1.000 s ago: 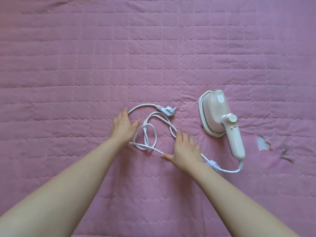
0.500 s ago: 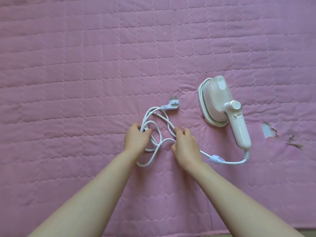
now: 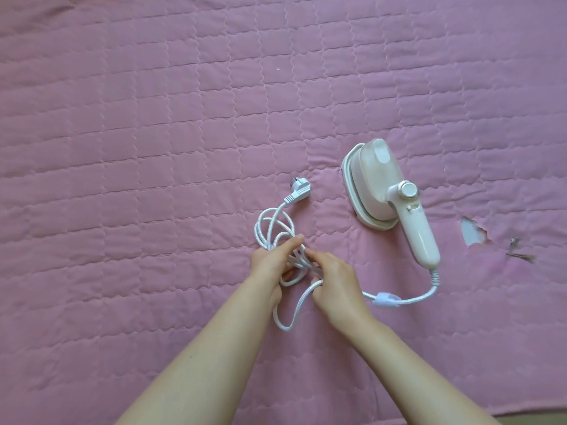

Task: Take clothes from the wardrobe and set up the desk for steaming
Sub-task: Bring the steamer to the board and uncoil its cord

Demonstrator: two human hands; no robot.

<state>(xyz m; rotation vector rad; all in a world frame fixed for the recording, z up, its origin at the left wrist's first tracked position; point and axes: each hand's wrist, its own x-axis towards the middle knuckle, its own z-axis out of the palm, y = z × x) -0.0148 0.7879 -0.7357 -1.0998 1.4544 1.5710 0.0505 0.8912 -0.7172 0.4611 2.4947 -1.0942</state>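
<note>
A white and pale pink handheld steamer [image 3: 387,194] lies on a pink quilted cover [image 3: 153,148], right of centre. Its white cord [image 3: 270,228] runs from the handle's lower end, past a pale strap [image 3: 387,300], to a bunch of loops in the middle. The plug [image 3: 299,193] lies loose above the loops. My left hand [image 3: 271,260] grips the gathered loops, fingers curled round them. My right hand [image 3: 333,279] holds the cord just beside the left, fingers curled over a strand.
The cover has a torn hole [image 3: 472,231] right of the steamer, with a small dark metal piece [image 3: 518,251] beyond it. The cover's near edge [image 3: 491,417] shows at the bottom right.
The spread-out cord has been drawn together into a tight bunch. Both hands have closed in on it and come together at the middle. The plug now points up and left.
</note>
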